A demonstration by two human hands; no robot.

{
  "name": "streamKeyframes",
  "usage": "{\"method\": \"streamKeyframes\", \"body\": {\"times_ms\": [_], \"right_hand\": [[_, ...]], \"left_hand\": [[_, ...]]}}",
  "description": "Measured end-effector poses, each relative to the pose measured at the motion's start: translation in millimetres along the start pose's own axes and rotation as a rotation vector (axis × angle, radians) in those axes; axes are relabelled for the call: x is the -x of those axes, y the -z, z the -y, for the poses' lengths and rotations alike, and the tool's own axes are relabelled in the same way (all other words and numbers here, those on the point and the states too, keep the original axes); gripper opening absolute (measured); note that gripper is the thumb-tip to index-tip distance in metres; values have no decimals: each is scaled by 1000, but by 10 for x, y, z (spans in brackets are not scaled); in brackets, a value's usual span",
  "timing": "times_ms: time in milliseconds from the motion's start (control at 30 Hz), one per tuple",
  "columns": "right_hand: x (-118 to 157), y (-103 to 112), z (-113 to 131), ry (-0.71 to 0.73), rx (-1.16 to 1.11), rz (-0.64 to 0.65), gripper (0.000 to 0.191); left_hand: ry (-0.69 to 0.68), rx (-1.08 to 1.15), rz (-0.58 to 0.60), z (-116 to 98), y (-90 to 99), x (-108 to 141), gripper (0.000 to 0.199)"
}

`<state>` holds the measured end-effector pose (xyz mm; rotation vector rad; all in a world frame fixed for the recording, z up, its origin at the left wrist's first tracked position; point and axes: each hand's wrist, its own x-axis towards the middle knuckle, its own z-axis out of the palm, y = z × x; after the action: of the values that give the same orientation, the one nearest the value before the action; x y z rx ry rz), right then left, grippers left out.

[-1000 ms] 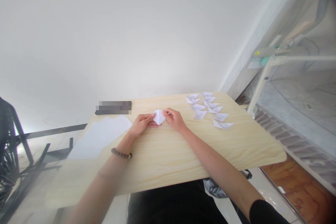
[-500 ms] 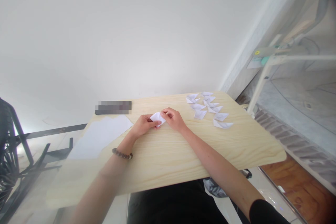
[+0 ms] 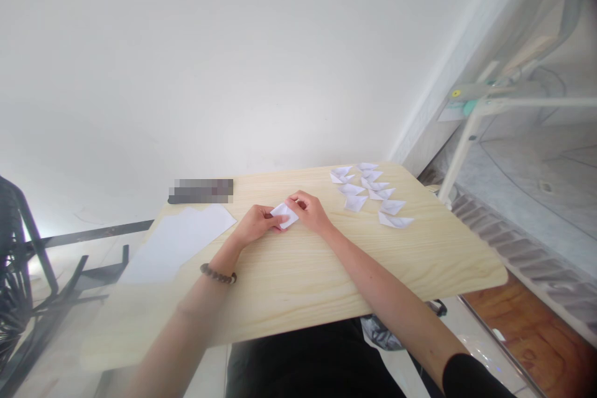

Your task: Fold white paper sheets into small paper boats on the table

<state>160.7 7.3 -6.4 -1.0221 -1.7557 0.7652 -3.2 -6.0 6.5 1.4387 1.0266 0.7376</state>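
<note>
A small folded white paper point(image 3: 286, 216) is held between my two hands over the middle of the wooden table point(image 3: 298, 280). My left hand point(image 3: 255, 224) pinches its left side, with the thumb lying on top. The fingers of my right hand point(image 3: 308, 210) are closed on its upper right edge. Several folded paper boats point(image 3: 355, 202) stand on the table to the right, beyond my right hand. White paper sheets point(image 3: 186, 239) lie to the left of my left hand.
A dark, pixelated object point(image 3: 200, 191) lies at the table's back left. The white wall point(image 3: 280, 74) rises behind the table. A black chair point(image 3: 28, 249) stands at the left, and a white metal frame point(image 3: 461, 155) at the right.
The folded paper has shifted slightly to the right and turned a little between my fingers. Both hands have stayed in nearly the same place and keep their hold.
</note>
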Motion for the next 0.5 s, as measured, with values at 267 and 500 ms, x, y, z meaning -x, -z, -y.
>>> {"method": "streamKeyframes", "body": {"times_ms": [267, 500], "right_hand": [[-10, -6, -9, -29, -18, -18, 27], [-1, 9, -6, -69, 11, 51, 30]], "left_hand": [[-25, 48, -42, 4, 5, -7, 35], [-57, 162, -205, 38, 24, -26, 41]]}}
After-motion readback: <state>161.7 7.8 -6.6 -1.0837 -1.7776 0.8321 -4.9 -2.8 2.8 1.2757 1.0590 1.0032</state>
